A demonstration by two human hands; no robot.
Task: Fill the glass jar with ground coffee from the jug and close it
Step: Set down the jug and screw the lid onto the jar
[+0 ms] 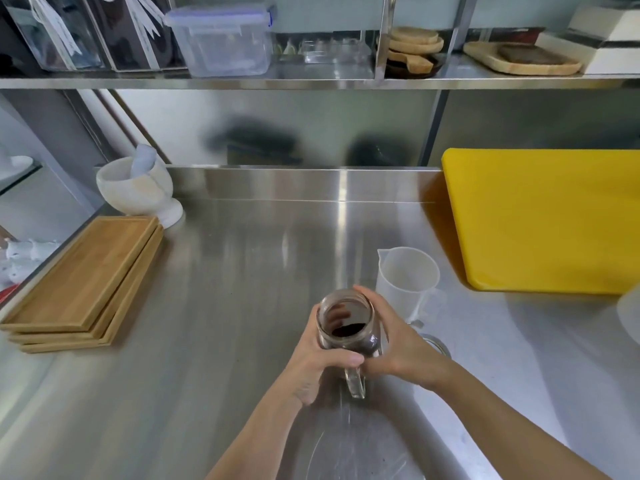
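Centrally, near the front edge of the steel tabletop [214, 271], the glass jar [348, 325] is held between both hands. It is tilted slightly, its mouth uncovered, and dark ground coffee [348, 330] is seen inside, low in the jar. The left hand [320, 358] is wrapped around the jar's left side, its fingers [346, 359] curled closed across the glass just above the jar's clear handle [355, 382]. The right hand [391, 344] is pressed against the jar's right side, fingers closed on the glass, with the thumb up by the rim. Just behind and to the right of the jar, a translucent white plastic jug [407, 278] is stood upright, apart from the hands; nothing dark is seen in it. A yellow cutting board [543, 220] is laid at the right, a stack of wooden trays [86, 285] at the left, and a white mortar and pestle [138, 185] behind them.
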